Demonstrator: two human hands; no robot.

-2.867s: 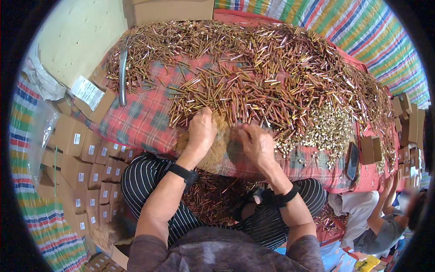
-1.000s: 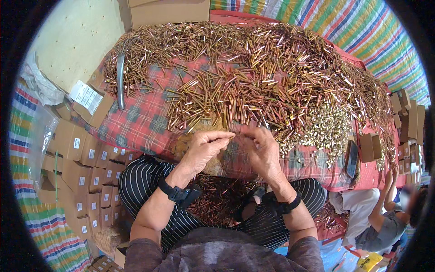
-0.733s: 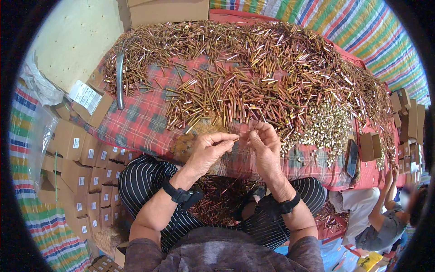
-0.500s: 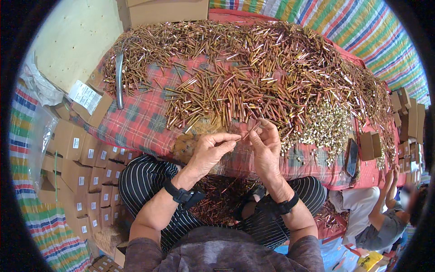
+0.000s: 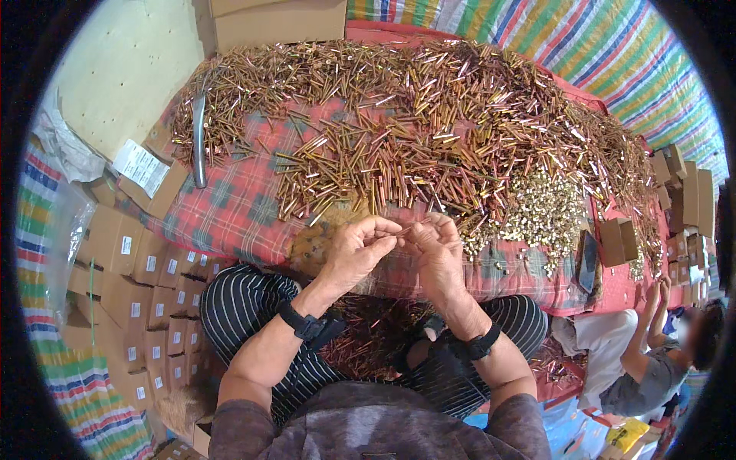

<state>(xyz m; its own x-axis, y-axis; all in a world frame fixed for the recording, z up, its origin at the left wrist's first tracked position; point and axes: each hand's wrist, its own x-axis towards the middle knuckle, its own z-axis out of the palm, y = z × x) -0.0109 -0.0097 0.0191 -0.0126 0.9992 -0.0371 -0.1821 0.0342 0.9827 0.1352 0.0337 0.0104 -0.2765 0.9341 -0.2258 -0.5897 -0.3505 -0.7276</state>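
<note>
My left hand [image 5: 355, 253] is closed, thumb and forefinger pressed together at one end of a thin coppery rod [image 5: 409, 229]. On the rod's other side my right hand [image 5: 439, 257] pinches it, fingers curled. The two sets of fingertips nearly meet, and they hide most of the rod and anything small between them. Just beyond my hands lies a wide heap of coppery metal rods [image 5: 399, 165] on a red and green plaid cloth [image 5: 230, 203]. Right of my right hand is a pile of small shiny gold-coloured metal pieces [image 5: 546, 211].
A curved metal bar [image 5: 200, 142] lies at the left of the heap. Stacked brown cartons [image 5: 142, 299] fill the left side. An open small carton [image 5: 618, 241] and a dark flat object [image 5: 588, 261] lie at the right, near another person [image 5: 652, 376]. More rods lie between my legs.
My right hand has moved left and slightly down, bringing its fingertips closer to my left hand's. The rod, visible in my right fingers before, is now mostly covered.
</note>
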